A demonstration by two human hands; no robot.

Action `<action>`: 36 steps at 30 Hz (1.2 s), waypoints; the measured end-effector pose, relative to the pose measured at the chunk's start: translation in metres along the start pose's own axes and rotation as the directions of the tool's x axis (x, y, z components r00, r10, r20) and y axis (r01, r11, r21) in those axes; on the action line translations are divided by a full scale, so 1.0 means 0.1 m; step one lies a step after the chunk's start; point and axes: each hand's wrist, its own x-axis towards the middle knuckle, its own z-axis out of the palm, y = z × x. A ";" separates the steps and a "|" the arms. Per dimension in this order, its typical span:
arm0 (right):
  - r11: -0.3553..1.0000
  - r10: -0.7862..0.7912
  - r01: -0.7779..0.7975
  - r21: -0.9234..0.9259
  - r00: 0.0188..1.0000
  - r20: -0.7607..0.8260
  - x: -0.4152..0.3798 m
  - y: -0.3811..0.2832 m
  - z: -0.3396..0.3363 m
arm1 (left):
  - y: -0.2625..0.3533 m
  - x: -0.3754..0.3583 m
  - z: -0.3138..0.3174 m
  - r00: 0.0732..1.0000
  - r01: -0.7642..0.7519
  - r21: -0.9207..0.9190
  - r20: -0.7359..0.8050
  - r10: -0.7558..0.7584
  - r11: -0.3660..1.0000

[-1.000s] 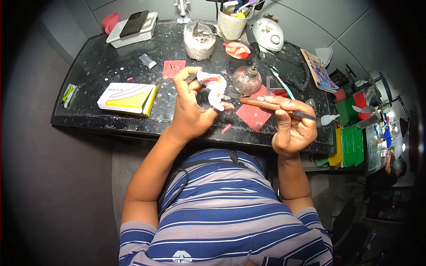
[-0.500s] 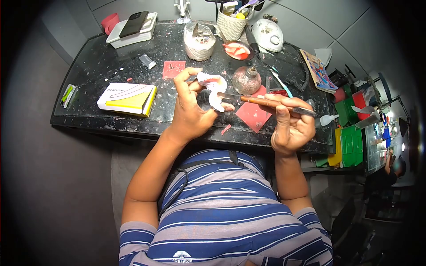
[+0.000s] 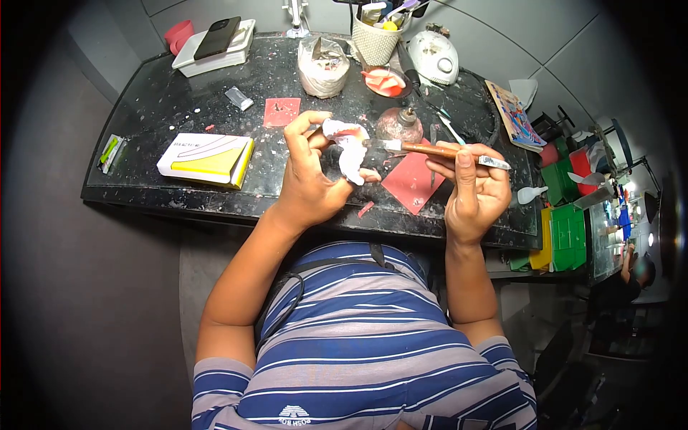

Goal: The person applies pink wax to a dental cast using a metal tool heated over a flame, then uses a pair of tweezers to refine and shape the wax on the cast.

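Observation:
In my left hand (image 3: 308, 168) is a white plaster dental cast (image 3: 350, 154) with some pink wax on it, the fingers closed round its edges. My right hand (image 3: 476, 190) grips a wax knife (image 3: 444, 150) by its brown wooden handle, pen-style. The metal blade points left, its tip right at the cast's side. Behind the knife stands a glass spirit lamp (image 3: 400, 125) with a metal wick holder. A pink wax sheet (image 3: 410, 188) lies on the bench below the knife, and a smaller pink piece (image 3: 281, 112) lies beyond my left hand.
A white and yellow box (image 3: 206, 160) sits at the left of the black bench (image 3: 143, 107). Farther back are a plastic-lined tub (image 3: 322, 68), a dish of pink wax (image 3: 385, 82), a white rounded device (image 3: 433, 59) and a phone (image 3: 217, 37). Another person (image 3: 623, 283) sits far right.
The wax knife has risen slightly and turned in my right hand; its blade now shows brighter and its tip is higher on the cast. My left hand has barely moved.

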 end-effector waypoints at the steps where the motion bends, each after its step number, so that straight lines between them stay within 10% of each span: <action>1: 1.000 -0.001 0.001 0.008 1.000 0.006 -0.01 0.00 0.00 | 0.02 0.01 0.01 0.999 0.012 -0.009 -0.029 -0.012 1.000; 36: 0.999 -0.018 0.021 -0.048 0.998 0.060 -0.05 -0.02 0.01 | -0.06 -0.03 0.02 0.999 -0.039 0.054 -0.019 0.040 0.998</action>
